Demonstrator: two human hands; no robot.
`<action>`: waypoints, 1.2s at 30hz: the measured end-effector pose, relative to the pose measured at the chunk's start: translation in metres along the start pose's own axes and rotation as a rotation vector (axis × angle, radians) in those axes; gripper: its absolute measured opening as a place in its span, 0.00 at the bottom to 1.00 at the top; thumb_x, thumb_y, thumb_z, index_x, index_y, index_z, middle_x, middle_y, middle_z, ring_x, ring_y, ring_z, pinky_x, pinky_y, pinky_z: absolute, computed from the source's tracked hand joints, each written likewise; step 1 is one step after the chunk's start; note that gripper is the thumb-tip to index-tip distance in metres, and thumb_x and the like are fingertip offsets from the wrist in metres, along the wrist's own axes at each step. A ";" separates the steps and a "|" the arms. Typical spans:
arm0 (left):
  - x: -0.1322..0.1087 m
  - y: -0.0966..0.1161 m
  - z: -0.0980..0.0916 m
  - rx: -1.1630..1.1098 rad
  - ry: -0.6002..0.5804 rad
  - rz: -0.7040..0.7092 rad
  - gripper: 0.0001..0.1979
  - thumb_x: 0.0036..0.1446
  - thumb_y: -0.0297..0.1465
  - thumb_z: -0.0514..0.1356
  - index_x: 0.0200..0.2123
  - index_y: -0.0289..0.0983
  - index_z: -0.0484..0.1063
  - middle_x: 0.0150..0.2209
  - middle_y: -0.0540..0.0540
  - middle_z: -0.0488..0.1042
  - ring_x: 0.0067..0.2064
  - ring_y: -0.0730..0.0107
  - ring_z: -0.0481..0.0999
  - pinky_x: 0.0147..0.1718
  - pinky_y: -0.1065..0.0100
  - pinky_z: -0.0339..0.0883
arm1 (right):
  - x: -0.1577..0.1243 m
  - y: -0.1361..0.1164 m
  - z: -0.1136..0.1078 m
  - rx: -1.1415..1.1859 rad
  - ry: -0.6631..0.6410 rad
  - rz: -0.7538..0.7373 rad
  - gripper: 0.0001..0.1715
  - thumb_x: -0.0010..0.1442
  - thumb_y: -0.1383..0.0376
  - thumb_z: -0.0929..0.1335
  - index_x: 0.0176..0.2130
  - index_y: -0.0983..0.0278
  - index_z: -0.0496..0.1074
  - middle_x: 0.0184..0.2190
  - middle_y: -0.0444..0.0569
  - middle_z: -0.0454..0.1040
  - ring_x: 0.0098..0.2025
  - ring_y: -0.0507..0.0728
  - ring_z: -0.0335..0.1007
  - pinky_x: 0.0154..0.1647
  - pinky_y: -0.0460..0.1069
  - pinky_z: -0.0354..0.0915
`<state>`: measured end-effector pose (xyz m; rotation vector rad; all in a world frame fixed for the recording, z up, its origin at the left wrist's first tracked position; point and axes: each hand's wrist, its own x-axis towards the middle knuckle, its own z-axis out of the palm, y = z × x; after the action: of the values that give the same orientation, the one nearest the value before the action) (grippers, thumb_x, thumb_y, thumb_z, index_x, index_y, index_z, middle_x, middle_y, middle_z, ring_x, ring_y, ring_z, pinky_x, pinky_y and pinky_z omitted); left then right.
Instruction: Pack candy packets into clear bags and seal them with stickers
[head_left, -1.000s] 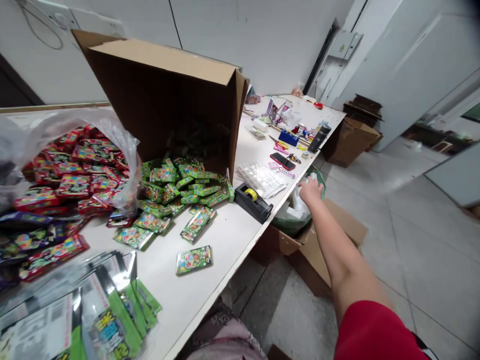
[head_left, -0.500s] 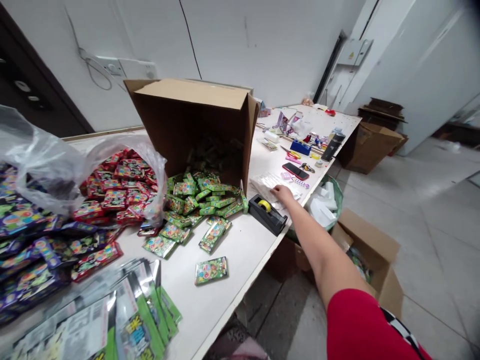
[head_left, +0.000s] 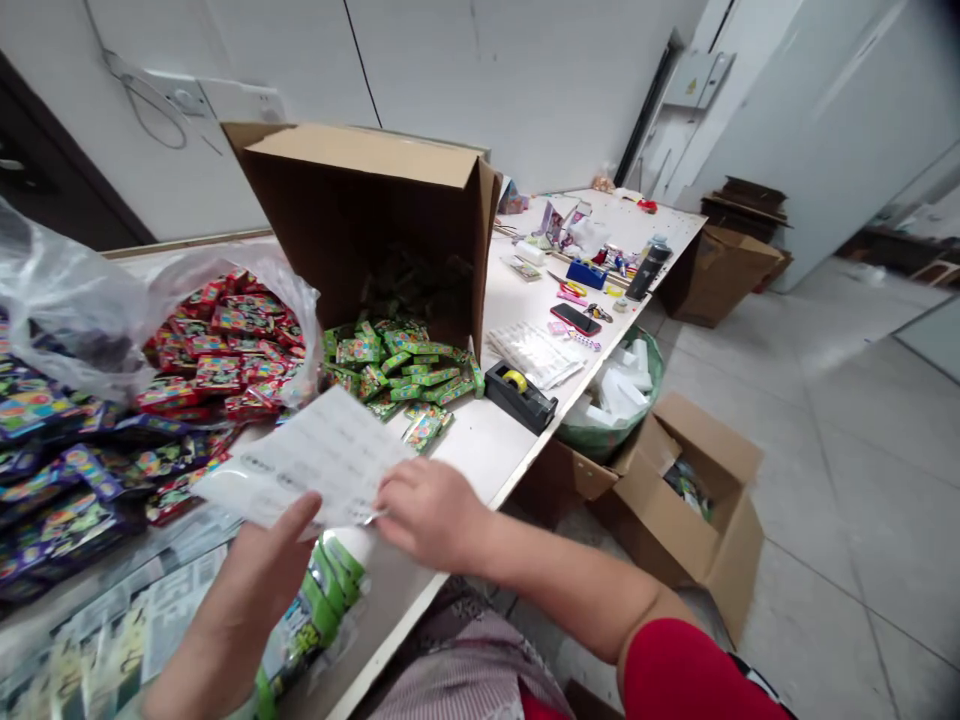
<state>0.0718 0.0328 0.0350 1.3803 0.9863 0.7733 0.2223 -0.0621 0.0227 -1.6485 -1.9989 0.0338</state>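
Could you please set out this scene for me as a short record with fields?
left hand: holds the lower edge of a printed sheet
right hand: holds the sheet's right edge
nearby: green packets spilling from a tipped carton; red packets in a plastic bag
table: tape dispenser, phone
floor: bin, open carton

Red short sleeve (head_left: 694,675) at 5 o'clock, black-and-white checkered strip (head_left: 757,685) along its edge; pink-grey striped cloth (head_left: 469,665) on the lap at 6 o'clock; bare left hand (head_left: 259,590) and bare right hand (head_left: 431,515), forearms bare too.
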 end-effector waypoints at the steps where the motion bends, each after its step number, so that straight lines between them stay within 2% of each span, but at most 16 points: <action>1: -0.001 -0.001 0.003 -0.075 0.029 -0.064 0.29 0.38 0.53 0.68 0.44 0.49 0.76 0.41 0.52 0.82 0.49 0.50 0.78 0.41 0.59 0.77 | -0.001 -0.010 0.010 0.027 -0.064 -0.043 0.11 0.61 0.59 0.67 0.37 0.65 0.73 0.38 0.53 0.77 0.41 0.59 0.71 0.43 0.52 0.67; 2: -0.004 -0.001 0.002 -0.139 0.061 -0.126 0.27 0.38 0.48 0.71 0.43 0.46 0.77 0.39 0.51 0.82 0.46 0.51 0.79 0.39 0.60 0.77 | -0.004 -0.016 0.016 0.083 -0.092 -0.088 0.14 0.61 0.56 0.68 0.38 0.65 0.73 0.39 0.52 0.77 0.42 0.59 0.71 0.44 0.52 0.67; 4: -0.019 -0.003 -0.008 -0.283 0.111 -0.244 0.28 0.32 0.41 0.75 0.40 0.40 0.77 0.36 0.48 0.82 0.42 0.51 0.81 0.37 0.62 0.77 | -0.011 -0.019 0.019 0.254 -0.014 -0.121 0.20 0.60 0.52 0.69 0.43 0.64 0.73 0.45 0.53 0.75 0.47 0.59 0.70 0.51 0.53 0.64; 5: -0.028 -0.004 -0.015 -0.342 0.109 -0.279 0.28 0.31 0.39 0.75 0.39 0.37 0.77 0.36 0.46 0.82 0.40 0.51 0.81 0.36 0.61 0.77 | -0.013 -0.016 0.017 0.358 0.071 -0.089 0.24 0.59 0.50 0.69 0.47 0.63 0.72 0.49 0.53 0.73 0.52 0.59 0.68 0.56 0.55 0.61; 7: -0.046 -0.011 -0.029 -0.410 0.053 -0.286 0.26 0.34 0.38 0.74 0.39 0.34 0.77 0.35 0.41 0.82 0.39 0.49 0.81 0.36 0.60 0.77 | -0.013 -0.003 0.013 0.522 0.246 0.144 0.25 0.59 0.52 0.69 0.53 0.60 0.68 0.54 0.55 0.70 0.57 0.62 0.63 0.59 0.60 0.58; 9: -0.060 -0.022 -0.038 -0.447 -0.034 -0.274 0.23 0.38 0.37 0.73 0.38 0.32 0.77 0.35 0.39 0.81 0.38 0.50 0.81 0.36 0.60 0.76 | -0.007 0.010 0.014 0.810 0.164 0.292 0.28 0.56 0.54 0.71 0.54 0.58 0.65 0.52 0.55 0.70 0.55 0.62 0.65 0.53 0.58 0.64; 11: -0.069 -0.033 -0.043 -0.462 -0.116 -0.262 0.19 0.43 0.36 0.71 0.38 0.32 0.77 0.33 0.40 0.81 0.37 0.54 0.81 0.36 0.60 0.75 | 0.000 0.013 0.020 1.096 0.061 0.375 0.26 0.56 0.55 0.71 0.52 0.58 0.64 0.45 0.52 0.74 0.47 0.60 0.71 0.46 0.55 0.68; 14: -0.073 -0.042 -0.046 -0.462 -0.123 -0.178 0.17 0.47 0.32 0.69 0.41 0.34 0.76 0.36 0.42 0.80 0.37 0.61 0.80 0.39 0.62 0.74 | 0.001 0.005 0.029 1.283 0.058 0.469 0.26 0.56 0.57 0.70 0.51 0.56 0.61 0.38 0.46 0.75 0.37 0.55 0.73 0.38 0.50 0.68; 17: -0.070 -0.040 -0.049 -0.398 0.010 -0.012 0.28 0.47 0.29 0.68 0.53 0.40 0.69 0.38 0.47 0.78 0.37 0.68 0.77 0.39 0.67 0.72 | -0.005 -0.004 0.035 1.236 0.058 0.510 0.27 0.54 0.59 0.72 0.51 0.56 0.62 0.35 0.44 0.73 0.31 0.52 0.69 0.31 0.47 0.65; 19: -0.067 -0.038 -0.052 -0.296 0.073 0.063 0.32 0.49 0.28 0.67 0.58 0.43 0.65 0.36 0.50 0.77 0.35 0.72 0.75 0.36 0.70 0.70 | -0.008 -0.006 0.037 1.128 0.044 0.521 0.20 0.54 0.58 0.71 0.46 0.59 0.67 0.29 0.41 0.69 0.26 0.51 0.64 0.26 0.46 0.60; 22: -0.064 -0.038 -0.054 -0.147 0.083 0.059 0.23 0.51 0.28 0.65 0.51 0.40 0.73 0.34 0.50 0.76 0.33 0.74 0.72 0.33 0.72 0.68 | -0.008 -0.003 0.034 0.959 0.047 0.531 0.14 0.54 0.57 0.71 0.40 0.62 0.73 0.22 0.39 0.64 0.24 0.50 0.58 0.24 0.46 0.57; 24: -0.063 -0.040 -0.054 -0.150 0.059 0.006 0.19 0.50 0.30 0.65 0.47 0.37 0.75 0.35 0.48 0.76 0.33 0.73 0.72 0.33 0.71 0.68 | -0.007 0.000 0.028 0.906 0.023 0.534 0.14 0.52 0.57 0.72 0.37 0.63 0.74 0.21 0.40 0.65 0.24 0.51 0.59 0.25 0.47 0.58; 27: -0.063 -0.042 -0.056 -0.219 0.018 -0.054 0.20 0.48 0.31 0.67 0.47 0.37 0.74 0.34 0.48 0.77 0.32 0.72 0.73 0.32 0.69 0.69 | -0.004 0.003 0.017 0.925 -0.051 0.553 0.15 0.49 0.55 0.73 0.33 0.64 0.75 0.23 0.44 0.72 0.25 0.52 0.64 0.27 0.48 0.61; 30: -0.063 -0.037 -0.061 -0.152 -0.061 -0.080 0.16 0.49 0.33 0.67 0.43 0.36 0.75 0.33 0.47 0.76 0.31 0.71 0.73 0.33 0.67 0.70 | -0.003 0.003 0.010 0.953 -0.109 0.572 0.17 0.48 0.54 0.74 0.31 0.64 0.74 0.22 0.44 0.72 0.23 0.51 0.63 0.24 0.47 0.60; 32: -0.061 -0.030 -0.064 0.000 -0.059 0.018 0.13 0.51 0.33 0.65 0.42 0.37 0.76 0.37 0.45 0.76 0.37 0.67 0.74 0.39 0.64 0.70 | -0.004 0.002 0.010 0.954 -0.115 0.573 0.17 0.49 0.54 0.74 0.31 0.64 0.74 0.21 0.43 0.71 0.22 0.50 0.62 0.23 0.47 0.59; 36: -0.055 -0.009 -0.060 0.418 0.043 0.446 0.12 0.55 0.34 0.65 0.43 0.39 0.76 0.45 0.42 0.74 0.49 0.60 0.71 0.52 0.56 0.62 | -0.005 -0.004 0.014 0.948 -0.103 0.539 0.16 0.51 0.54 0.73 0.31 0.64 0.73 0.25 0.45 0.73 0.26 0.52 0.65 0.27 0.48 0.63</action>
<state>-0.0062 0.0080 0.0365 1.9958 0.9150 0.9617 0.2131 -0.0634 0.0103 -1.4471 -1.1882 1.0909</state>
